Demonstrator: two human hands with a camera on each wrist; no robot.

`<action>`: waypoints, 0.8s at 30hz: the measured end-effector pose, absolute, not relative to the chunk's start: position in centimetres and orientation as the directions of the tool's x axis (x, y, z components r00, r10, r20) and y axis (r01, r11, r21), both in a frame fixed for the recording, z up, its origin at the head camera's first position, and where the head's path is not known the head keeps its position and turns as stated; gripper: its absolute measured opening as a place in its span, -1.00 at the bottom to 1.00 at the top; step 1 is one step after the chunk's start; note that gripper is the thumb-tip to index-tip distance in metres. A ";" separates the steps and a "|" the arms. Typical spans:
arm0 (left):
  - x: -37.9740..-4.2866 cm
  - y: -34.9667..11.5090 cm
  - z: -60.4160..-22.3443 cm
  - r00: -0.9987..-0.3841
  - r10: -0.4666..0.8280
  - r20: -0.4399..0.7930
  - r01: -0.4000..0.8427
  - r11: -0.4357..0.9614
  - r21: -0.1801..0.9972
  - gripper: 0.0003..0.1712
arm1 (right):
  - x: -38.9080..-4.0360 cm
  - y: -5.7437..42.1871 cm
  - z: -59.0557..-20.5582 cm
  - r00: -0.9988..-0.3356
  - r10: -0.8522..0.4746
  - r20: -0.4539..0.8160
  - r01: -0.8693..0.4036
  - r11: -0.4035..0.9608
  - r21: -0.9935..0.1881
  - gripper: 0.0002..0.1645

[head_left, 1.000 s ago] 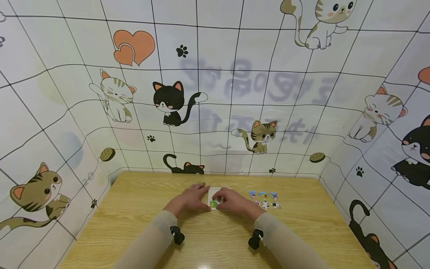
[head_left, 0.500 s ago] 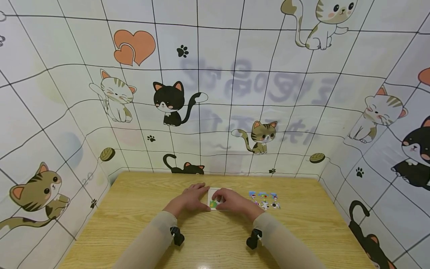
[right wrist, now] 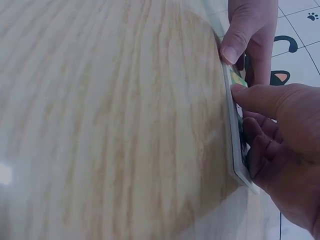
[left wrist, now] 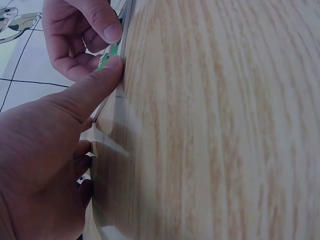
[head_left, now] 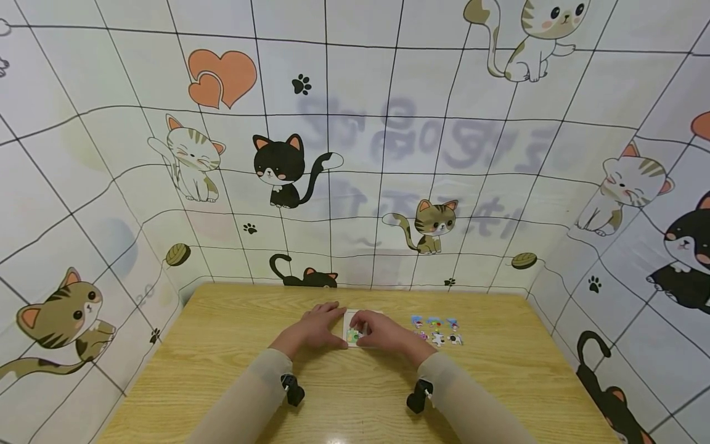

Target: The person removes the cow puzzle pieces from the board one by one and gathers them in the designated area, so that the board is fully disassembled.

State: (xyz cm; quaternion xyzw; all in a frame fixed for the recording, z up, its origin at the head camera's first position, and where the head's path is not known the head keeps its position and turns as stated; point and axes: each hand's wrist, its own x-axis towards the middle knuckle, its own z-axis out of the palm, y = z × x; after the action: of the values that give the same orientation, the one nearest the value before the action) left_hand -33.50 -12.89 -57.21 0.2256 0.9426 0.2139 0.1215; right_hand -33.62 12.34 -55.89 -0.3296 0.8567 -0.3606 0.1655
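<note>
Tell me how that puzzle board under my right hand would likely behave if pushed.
The puzzle board shows a thin edge in the right wrist view, so it's probably light. It lies flat, so tipping or rolling seems unlikely. The tabletop has a glossy shine, so the puzzle board may slide easily.

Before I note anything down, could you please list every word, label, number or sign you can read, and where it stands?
None can be read for certain.
Upper row of lettering, back wall: faint, blurred, seemingly mirrored; unreadable.
Lower row of lettering, same wall: likewise unreadable.
Small mark, left wall: too faint to tell.
Puzzle pieces and board: no legible text.
</note>
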 end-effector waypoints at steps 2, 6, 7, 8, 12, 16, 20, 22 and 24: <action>-33.5 -12.9 -57.2 -0.869 0.477 -0.133 0.372 0.806 0.460 0.14 | -33.5 12.4 -56.0 -0.731 -0.682 -0.037 -0.439 0.511 -0.739 -0.60; -33.4 -12.8 -57.0 -0.869 0.475 -0.139 0.366 0.806 0.466 0.14 | -33.4 12.6 -56.3 -0.737 -0.676 -0.014 -0.437 0.492 -0.753 -0.61; -33.4 -12.8 -57.0 -0.869 0.474 -0.140 0.364 0.806 0.467 0.13 | -33.4 12.6 -56.4 -0.739 -0.674 -0.009 -0.437 0.489 -0.755 -0.61; -33.3 -12.8 -57.0 -0.870 0.472 -0.142 0.361 0.807 0.468 0.13 | -33.4 12.6 -56.5 -0.741 -0.672 -0.007 -0.436 0.488 -0.756 -0.61; -33.3 -12.8 -56.9 -0.871 0.470 -0.143 0.361 0.810 0.462 0.13 | -33.3 12.4 -56.5 -0.748 -0.664 -0.007 -0.426 0.488 -0.762 -0.61; -33.3 -12.8 -57.0 -0.871 0.470 -0.143 0.361 0.810 0.463 0.13 | -33.2 12.3 -56.4 -0.754 -0.657 -0.009 -0.420 0.493 -0.762 -0.61; -33.4 -12.7 -57.1 -0.869 0.474 -0.140 0.366 0.808 0.461 0.14 | -33.2 12.2 -56.3 -0.754 -0.657 -0.003 -0.430 0.497 -0.754 -0.59; -33.4 -12.7 -57.0 -0.869 0.474 -0.142 0.366 0.809 0.460 0.14 | -33.2 12.3 -56.4 -0.753 -0.658 0.006 -0.442 0.499 -0.746 -0.59; -33.4 -12.7 -57.0 -0.869 0.474 -0.141 0.366 0.809 0.460 0.14 | -33.2 12.3 -56.5 -0.755 -0.656 0.013 -0.451 0.504 -0.737 -0.60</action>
State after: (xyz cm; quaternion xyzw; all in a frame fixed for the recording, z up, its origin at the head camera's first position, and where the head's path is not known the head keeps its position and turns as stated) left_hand -33.38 -12.67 -57.02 0.2228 0.9427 0.2142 0.1256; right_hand -33.22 12.32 -56.53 -0.3230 0.8565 -0.3792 0.1354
